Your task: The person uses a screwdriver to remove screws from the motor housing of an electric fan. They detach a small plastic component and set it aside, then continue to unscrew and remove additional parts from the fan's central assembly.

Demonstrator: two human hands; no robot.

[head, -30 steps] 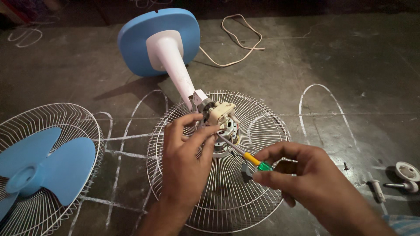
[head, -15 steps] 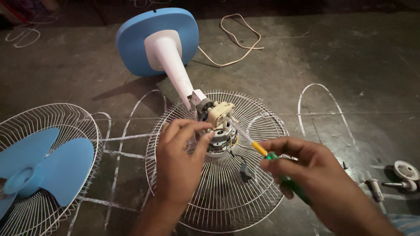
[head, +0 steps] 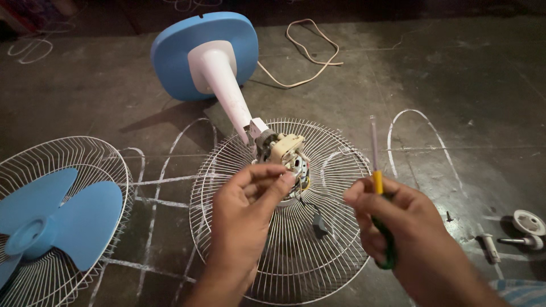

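A table fan lies tipped on the dark floor, its blue base (head: 170,51) and white stem (head: 230,99) leading down to the bare motor (head: 287,159). The motor sits in the middle of a white wire rear guard (head: 335,256). My left hand (head: 247,213) pinches at the motor's front with fingertips together on it. To the right, my right hand (head: 398,233) grips a screwdriver (head: 375,170) with a yellow and green handle, its shaft pointing straight up, away from the motor.
At the left lies the front wire guard (head: 108,153) with the blue fan blade (head: 62,222) resting in it. A beige power cord (head: 307,57) curls at the back. Small white parts and screws (head: 526,224) lie at the right. Chalk lines mark the floor.
My right hand has pulled the screwdriver out of the motor and swung it from pointing left to upright. My left hand stays on the motor.
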